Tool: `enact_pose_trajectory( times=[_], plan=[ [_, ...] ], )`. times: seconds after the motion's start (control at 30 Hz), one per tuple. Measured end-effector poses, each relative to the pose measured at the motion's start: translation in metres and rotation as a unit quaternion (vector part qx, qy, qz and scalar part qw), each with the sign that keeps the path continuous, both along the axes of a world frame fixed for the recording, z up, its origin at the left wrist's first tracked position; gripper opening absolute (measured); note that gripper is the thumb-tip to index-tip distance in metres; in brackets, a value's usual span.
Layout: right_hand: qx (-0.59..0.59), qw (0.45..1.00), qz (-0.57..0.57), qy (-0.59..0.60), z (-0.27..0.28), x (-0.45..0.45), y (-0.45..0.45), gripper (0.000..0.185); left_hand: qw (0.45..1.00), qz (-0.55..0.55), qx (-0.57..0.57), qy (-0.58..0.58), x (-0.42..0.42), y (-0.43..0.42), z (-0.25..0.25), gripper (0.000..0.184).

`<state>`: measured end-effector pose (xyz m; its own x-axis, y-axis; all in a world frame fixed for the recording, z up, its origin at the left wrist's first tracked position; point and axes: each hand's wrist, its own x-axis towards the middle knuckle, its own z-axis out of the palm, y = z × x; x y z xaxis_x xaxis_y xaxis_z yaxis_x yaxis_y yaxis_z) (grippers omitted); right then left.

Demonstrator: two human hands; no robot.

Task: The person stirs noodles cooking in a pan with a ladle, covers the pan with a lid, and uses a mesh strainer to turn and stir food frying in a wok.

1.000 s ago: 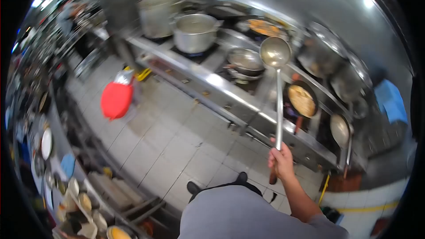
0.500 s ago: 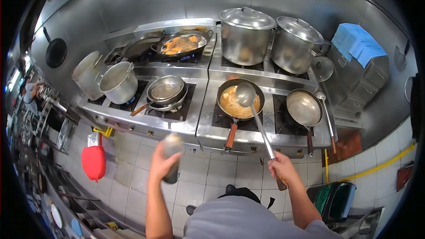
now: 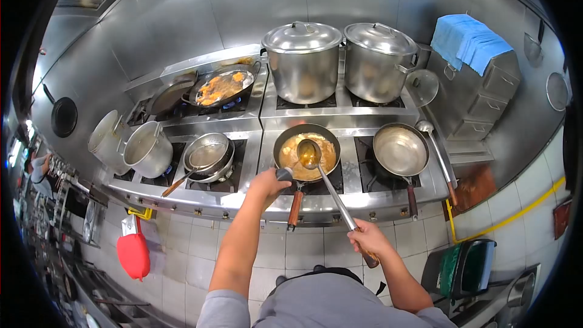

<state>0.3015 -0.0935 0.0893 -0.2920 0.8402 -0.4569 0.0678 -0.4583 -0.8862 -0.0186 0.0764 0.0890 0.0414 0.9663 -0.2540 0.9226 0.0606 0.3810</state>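
My right hand (image 3: 369, 238) is closed round the handle of a long metal ladle (image 3: 337, 199). The ladle's bowl, with amber liquid in it, is over a frying pan (image 3: 277, 146) of brown sauce with pale pieces. My left hand (image 3: 266, 186) grips a dark bottle (image 3: 283, 174), tilted toward the ladle and pan at the pan's lower left edge. Much of the bottle is hidden by the hand. The pan's wooden handle (image 3: 295, 209) points toward me, between my hands, and neither hand touches it.
Two lidded stockpots (image 3: 303, 73) stand behind. An empty pan (image 3: 401, 150) and another ladle (image 3: 438, 158) are right. Left are a strainer over a pan (image 3: 207, 155), two tall pots (image 3: 147, 150) and a wide pan of orange food (image 3: 221, 87). Blue cloths (image 3: 470, 42) hang at right.
My left hand has moved up and right with the bottle, from over the floor to the pan's edge. The ladle's bowl now holds amber liquid. The view has shifted slightly.
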Motion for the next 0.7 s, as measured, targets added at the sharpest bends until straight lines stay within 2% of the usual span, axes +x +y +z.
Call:
enact_pose_trajectory(
  times=[0.1, 0.23, 0.33, 0.37, 0.4, 0.5, 0.7],
  plan=[
    [0.001, 1.0, 0.006, 0.005, -0.009, 0.004, 0.012, 0.019, 1.0, -0.005, 0.016, 0.011, -0.001, -0.008, -0.006, 0.071],
    [-0.006, 0.999, 0.015, 0.03, -0.019, -0.001, 0.034, 0.025, 0.996, 0.063, 0.063, -0.025, -0.011, -0.02, -0.02, 0.074],
    [-0.019, 1.0, 0.018, 0.017, -0.018, -0.007, 0.048, 0.027, 0.991, 0.07, 0.094, -0.063, -0.019, -0.029, -0.031, 0.074],
    [-0.021, 1.0, 0.014, 0.004, -0.018, -0.009, 0.05, 0.027, 0.991, 0.077, 0.091, -0.061, -0.022, -0.031, -0.033, 0.074],
    [-0.015, 1.0, 0.015, 0.014, -0.016, -0.009, 0.051, 0.017, 0.994, 0.068, 0.071, -0.041, -0.023, -0.031, -0.029, 0.074],
    [0.011, 0.999, 0.05, -0.016, -0.013, -0.005, 0.046, 0.026, 0.998, 0.059, 0.023, -0.006, -0.016, -0.031, -0.013, 0.071],
    [0.014, 0.998, 0.049, -0.035, 0.0, -0.003, 0.03, 0.017, 0.998, 0.061, 0.02, 0.021, -0.011, -0.02, -0.004, 0.064]
  ],
)
